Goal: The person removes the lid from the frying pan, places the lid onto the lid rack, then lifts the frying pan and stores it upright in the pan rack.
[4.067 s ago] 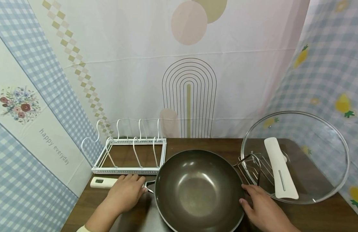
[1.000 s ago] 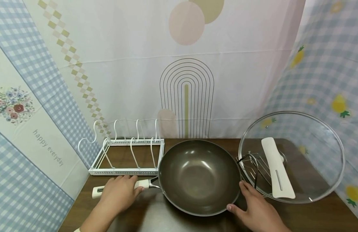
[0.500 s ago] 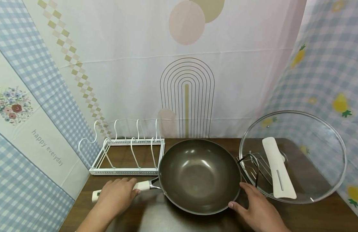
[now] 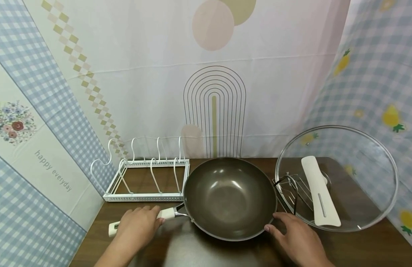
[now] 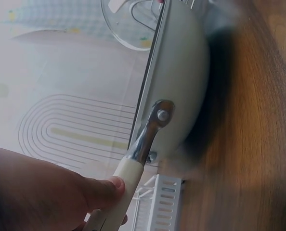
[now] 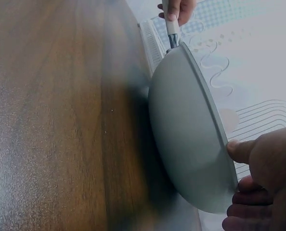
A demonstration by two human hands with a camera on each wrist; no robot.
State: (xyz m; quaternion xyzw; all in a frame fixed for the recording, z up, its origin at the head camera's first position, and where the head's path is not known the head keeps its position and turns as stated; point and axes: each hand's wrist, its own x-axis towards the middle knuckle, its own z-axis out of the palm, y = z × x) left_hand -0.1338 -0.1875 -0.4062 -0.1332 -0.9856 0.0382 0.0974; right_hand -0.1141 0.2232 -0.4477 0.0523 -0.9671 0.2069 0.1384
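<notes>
The left hand [image 4: 136, 226] grips the handle [image 4: 166, 213] of a wok [image 4: 229, 200], the right hand [image 4: 297, 235] pinching its rim [image 4: 231, 240]; it's near the desk [image 4: 353, 241]'s back edge, between the white rack [image 4: 146, 198], back-left, and the glass lid [image 4: 321, 191].

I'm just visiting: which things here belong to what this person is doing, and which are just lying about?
In use:
pan
handle, gripped by the left hand
right hand, touching the pan

Untouched, perhaps just lying about:
white rack
glass lid
wire stand
</notes>
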